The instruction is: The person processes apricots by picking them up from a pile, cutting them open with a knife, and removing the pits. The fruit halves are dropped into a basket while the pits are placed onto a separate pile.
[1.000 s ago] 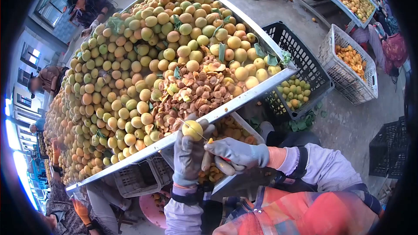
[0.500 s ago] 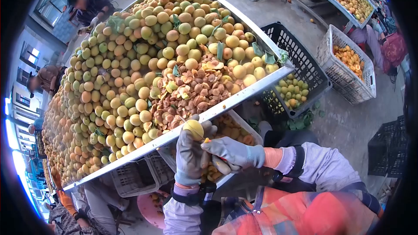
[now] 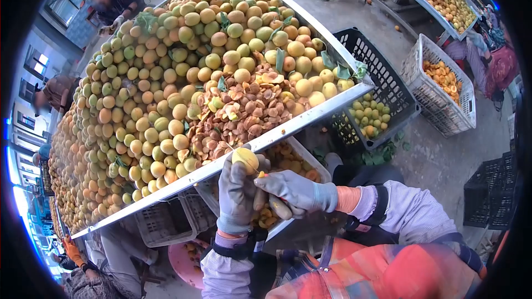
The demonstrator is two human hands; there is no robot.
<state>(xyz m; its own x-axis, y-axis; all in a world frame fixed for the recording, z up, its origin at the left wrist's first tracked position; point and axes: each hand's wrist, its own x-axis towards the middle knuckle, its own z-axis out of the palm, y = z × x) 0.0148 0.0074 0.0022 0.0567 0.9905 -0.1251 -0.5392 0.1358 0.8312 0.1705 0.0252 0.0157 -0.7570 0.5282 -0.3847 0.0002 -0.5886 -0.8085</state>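
Note:
My left hand (image 3: 235, 196), in a grey work glove, is closed around a yellow apricot (image 3: 245, 159) just below the table's metal edge. A thin line like a wire or stem shows at the fruit's upper left. Beside it, my right hand (image 3: 292, 192), gloved the same way, is closed with thumb and finger pinched together. A small orange-yellow bit (image 3: 261, 175) shows at its fingertips; what else it grips is hidden. On the table, a heap of brown apricot pits and scraps (image 3: 241, 117) lies in front of my hands, among many whole apricots (image 3: 160, 97).
Under the table edge sits a crate of apricot halves (image 3: 303, 158), partly behind my hands. A black crate (image 3: 385, 83) with green-yellow fruit stands to the right, near a white crate (image 3: 438, 88) of halves. A pink basin (image 3: 185, 263) is below. Other people work along the left side.
My left hand and the apricot have shifted slightly left and remain together. The right hand stays nearly in place. The view has tilted a little, and the person at the far left corner has moved.

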